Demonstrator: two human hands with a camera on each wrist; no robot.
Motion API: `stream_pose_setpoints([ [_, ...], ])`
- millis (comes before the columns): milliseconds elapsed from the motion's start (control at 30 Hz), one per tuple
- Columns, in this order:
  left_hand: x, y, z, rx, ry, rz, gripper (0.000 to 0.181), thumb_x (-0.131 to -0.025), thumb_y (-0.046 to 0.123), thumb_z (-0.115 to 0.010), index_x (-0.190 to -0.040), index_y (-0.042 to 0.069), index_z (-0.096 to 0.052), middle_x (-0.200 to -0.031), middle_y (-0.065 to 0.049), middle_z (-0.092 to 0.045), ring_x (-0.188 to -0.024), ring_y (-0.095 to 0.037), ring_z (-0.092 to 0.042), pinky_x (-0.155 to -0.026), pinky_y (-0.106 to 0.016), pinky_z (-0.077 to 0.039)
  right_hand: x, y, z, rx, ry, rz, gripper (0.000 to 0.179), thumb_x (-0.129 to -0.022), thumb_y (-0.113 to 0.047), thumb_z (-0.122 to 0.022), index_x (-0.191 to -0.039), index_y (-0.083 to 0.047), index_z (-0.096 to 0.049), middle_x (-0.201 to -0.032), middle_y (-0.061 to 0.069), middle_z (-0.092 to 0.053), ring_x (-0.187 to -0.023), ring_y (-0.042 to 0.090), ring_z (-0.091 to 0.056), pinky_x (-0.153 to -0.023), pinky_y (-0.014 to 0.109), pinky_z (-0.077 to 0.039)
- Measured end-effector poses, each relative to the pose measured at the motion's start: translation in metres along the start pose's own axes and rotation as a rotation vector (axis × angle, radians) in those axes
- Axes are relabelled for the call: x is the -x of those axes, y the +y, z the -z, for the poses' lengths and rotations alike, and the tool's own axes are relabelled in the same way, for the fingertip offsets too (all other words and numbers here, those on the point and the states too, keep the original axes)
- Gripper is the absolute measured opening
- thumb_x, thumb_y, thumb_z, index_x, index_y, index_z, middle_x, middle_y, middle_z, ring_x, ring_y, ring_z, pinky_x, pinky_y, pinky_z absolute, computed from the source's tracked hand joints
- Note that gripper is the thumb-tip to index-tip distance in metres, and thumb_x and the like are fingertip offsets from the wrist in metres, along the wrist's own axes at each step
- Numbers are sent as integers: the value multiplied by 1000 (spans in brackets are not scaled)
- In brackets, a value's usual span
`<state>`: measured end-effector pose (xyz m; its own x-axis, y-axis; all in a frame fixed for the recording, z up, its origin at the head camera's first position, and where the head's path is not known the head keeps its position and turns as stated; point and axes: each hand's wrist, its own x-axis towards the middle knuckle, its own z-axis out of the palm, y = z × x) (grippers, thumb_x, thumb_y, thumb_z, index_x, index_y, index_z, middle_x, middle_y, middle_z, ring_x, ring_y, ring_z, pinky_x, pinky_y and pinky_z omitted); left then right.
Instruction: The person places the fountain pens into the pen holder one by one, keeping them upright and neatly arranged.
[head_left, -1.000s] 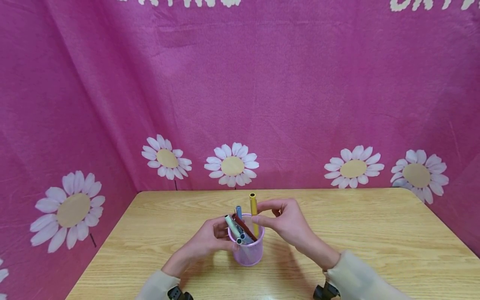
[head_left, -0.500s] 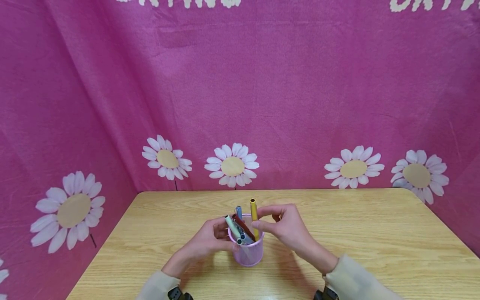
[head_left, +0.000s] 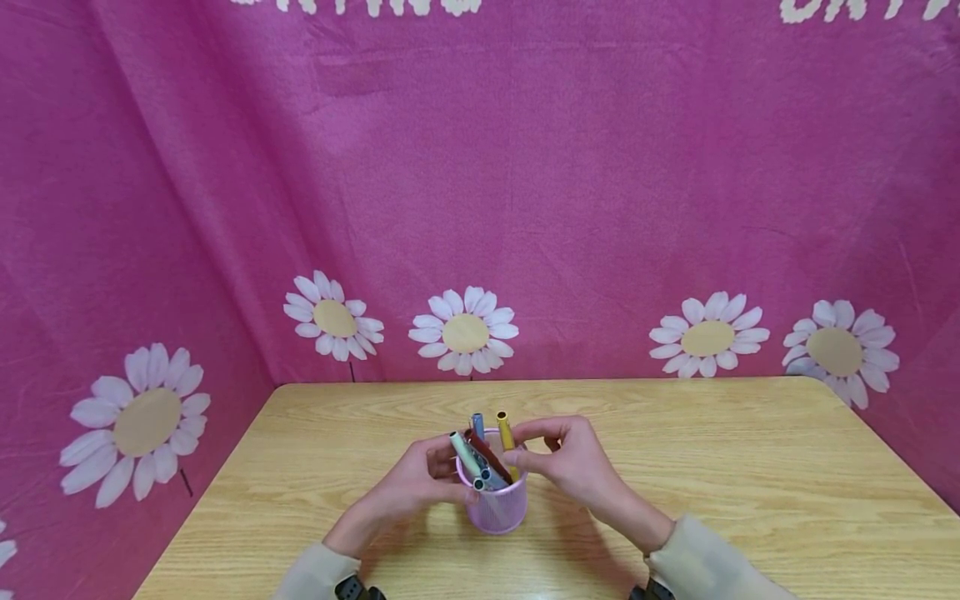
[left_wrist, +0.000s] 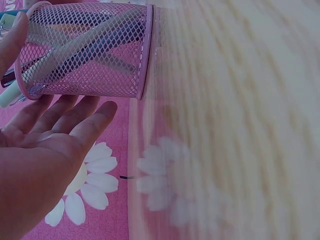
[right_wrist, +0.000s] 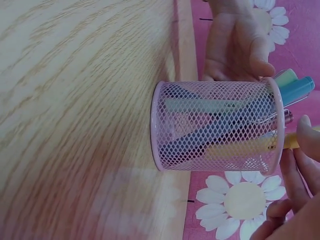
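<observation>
A pink mesh pen cup (head_left: pixel 498 510) stands upright on the table. My left hand (head_left: pixel 412 479) holds its left side, thumb at the front near the rim and fingers behind; the left wrist view shows those fingers along the mesh (left_wrist: pixel 90 55). Between thumb and index finger my right hand (head_left: pixel 576 460) pinches a yellow pen (head_left: pixel 503 427). Its lower part is inside the cup, visible through the mesh in the right wrist view. Also in the cup are a pale green pen (head_left: pixel 465 453), a dark red pen (head_left: pixel 487 454), a blue pen (head_left: pixel 477 425) and others leaning left.
The wooden table (head_left: pixel 750 475) extends on both sides of the cup. Behind it and to the left hangs a magenta cloth (head_left: pixel 570 208) printed with white daisies, close to the table's back edge.
Over the last second my right hand has moved down with the yellow pen, which now sits lower in the cup and tilts slightly left. My left hand and the cup have stayed put.
</observation>
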<state>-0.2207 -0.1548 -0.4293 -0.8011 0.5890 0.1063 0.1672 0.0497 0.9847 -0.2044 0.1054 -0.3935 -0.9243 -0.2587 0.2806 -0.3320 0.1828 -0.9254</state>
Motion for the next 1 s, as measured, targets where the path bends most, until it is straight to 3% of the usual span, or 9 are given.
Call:
stream_pose_setpoints([
  [200,0,-1,1,-2,-2,-2,65,-90,5,-83,-147,-6,-55,-133,-16,-68,-117,-25,-67,-102,-36,-54,2,2,0,42,-13,-7,20,-84,-9,-88,-103,-3,-83,-105,8,-79,-93,17,-65,-74,21,-45],
  [300,0,0,1,-6,5,18,66,-90,5,-83,-148,-5,-54,-135,-16,-67,-119,-26,-66,-103,-36,-54,2,2,2,73,-5,-22,19,-84,-10,-88,-101,-4,-83,-100,6,-80,-74,12,-53,-61,22,-36],
  [433,0,1,1,-12,11,30,66,-90,4,-82,-149,-4,-54,-139,-18,-65,-120,-26,-65,-104,-37,-54,5,1,6,103,0,-19,17,-85,-11,-88,-100,-4,-83,-92,2,-78,-60,7,-39,-56,21,-31],
  [667,-1,0,0,-8,9,22,65,-90,3,-82,-147,-7,-54,-136,-17,-67,-120,-26,-66,-106,-39,-52,17,-4,19,94,-5,-2,16,-85,-12,-88,-98,-6,-83,-95,5,-76,-64,8,-38,-57,21,-30],
  [833,-1,1,-1,-18,21,26,68,-89,2,-82,-148,-8,-52,-137,-19,-66,-123,-27,-64,-107,-40,-51,25,-4,30,143,-18,67,14,-85,-11,-88,-99,-13,-84,-95,6,-71,-62,7,-35,-55,22,-31],
  [1000,6,6,3,-32,16,71,74,-90,5,-83,-156,1,-48,-149,-17,-58,-138,-33,-54,-115,-47,-44,32,-4,45,270,8,125,17,-93,-16,-83,-110,-14,-82,-105,0,-72,-68,9,-50,-60,23,-45],
])
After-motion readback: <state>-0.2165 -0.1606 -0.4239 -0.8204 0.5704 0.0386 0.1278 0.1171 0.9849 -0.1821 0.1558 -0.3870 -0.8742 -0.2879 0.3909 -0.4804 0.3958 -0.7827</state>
